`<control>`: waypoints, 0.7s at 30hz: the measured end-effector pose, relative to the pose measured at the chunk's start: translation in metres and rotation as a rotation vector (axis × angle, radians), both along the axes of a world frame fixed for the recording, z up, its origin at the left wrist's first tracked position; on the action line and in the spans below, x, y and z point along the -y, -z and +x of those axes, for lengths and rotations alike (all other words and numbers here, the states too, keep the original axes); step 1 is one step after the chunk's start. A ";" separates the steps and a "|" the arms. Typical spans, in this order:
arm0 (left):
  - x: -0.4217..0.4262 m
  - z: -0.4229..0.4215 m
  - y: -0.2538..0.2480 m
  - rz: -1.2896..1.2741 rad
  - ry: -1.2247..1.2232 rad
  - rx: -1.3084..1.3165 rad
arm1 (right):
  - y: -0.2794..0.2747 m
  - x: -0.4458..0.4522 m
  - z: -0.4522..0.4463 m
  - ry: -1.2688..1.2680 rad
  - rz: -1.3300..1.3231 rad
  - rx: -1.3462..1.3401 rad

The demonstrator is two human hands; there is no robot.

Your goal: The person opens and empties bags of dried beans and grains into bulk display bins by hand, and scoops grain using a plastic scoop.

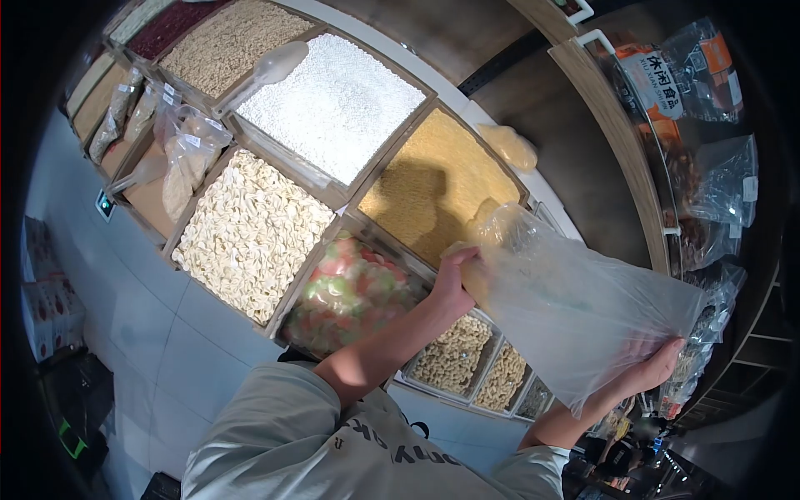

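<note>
A large clear plastic bag [583, 300] stretches between my two hands, above the front right corner of a bin of fine yellow grain [442, 171]. My left hand [457, 283] is closed on the bag's left end, where something yellowish shows through the film. At the opposite end, my right hand [660, 367] grips the bag, its fingers partly veiled by the plastic. A shadow falls across the yellow grain. Just left of my left forearm sits a clear bag of red, green and white pieces [350, 287] in its own compartment.
Neighbouring bins hold white granules [333, 104], pale flakes [250, 233] and tan grain [237, 46]. A scoop [279, 65] lies over a bin edge. Filled bags [192, 158] stand at the left. A wooden shelf edge [612, 142] with hanging packets [704, 75] curves along the right.
</note>
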State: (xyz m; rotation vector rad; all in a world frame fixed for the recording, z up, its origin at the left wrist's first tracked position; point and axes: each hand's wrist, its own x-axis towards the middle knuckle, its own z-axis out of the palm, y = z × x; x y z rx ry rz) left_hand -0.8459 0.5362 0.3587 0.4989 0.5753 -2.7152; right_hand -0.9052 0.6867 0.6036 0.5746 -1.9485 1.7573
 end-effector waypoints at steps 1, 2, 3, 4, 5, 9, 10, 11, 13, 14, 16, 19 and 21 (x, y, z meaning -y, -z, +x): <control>-0.002 -0.002 0.002 0.011 0.006 -0.009 | -0.001 0.000 0.002 0.014 -0.012 0.006; -0.004 -0.004 0.004 0.011 0.010 -0.010 | -0.002 -0.001 0.002 0.018 -0.012 0.004; -0.006 -0.005 0.006 0.007 0.025 -0.017 | -0.003 -0.003 0.002 0.001 -0.007 0.006; -0.009 -0.007 0.008 0.004 0.041 -0.024 | -0.004 -0.005 0.003 -0.016 -0.001 0.008; -0.012 -0.010 0.011 0.005 0.046 -0.026 | -0.005 -0.003 0.005 -0.011 0.000 0.007; -0.021 -0.017 0.014 0.018 0.065 0.012 | -0.005 -0.005 0.002 0.072 -0.039 -0.019; -0.022 -0.018 0.012 0.015 0.070 0.008 | -0.006 -0.010 -0.001 0.054 -0.019 -0.035; -0.023 -0.019 0.011 0.016 0.074 0.007 | -0.006 -0.013 -0.003 0.057 -0.018 -0.037; -0.026 -0.021 0.009 0.024 0.100 0.018 | -0.007 -0.018 -0.006 0.022 -0.002 -0.037; -0.028 -0.023 0.009 0.025 0.103 0.018 | -0.007 -0.022 -0.008 0.026 0.000 -0.037; -0.033 -0.025 0.009 0.017 0.090 0.046 | -0.007 -0.027 -0.012 -0.001 0.019 -0.050; -0.038 -0.026 0.005 0.028 0.092 0.062 | -0.008 -0.016 -0.007 0.096 -0.029 -0.051; -0.042 -0.026 0.003 0.031 0.098 0.070 | -0.008 -0.020 -0.009 0.092 -0.010 -0.046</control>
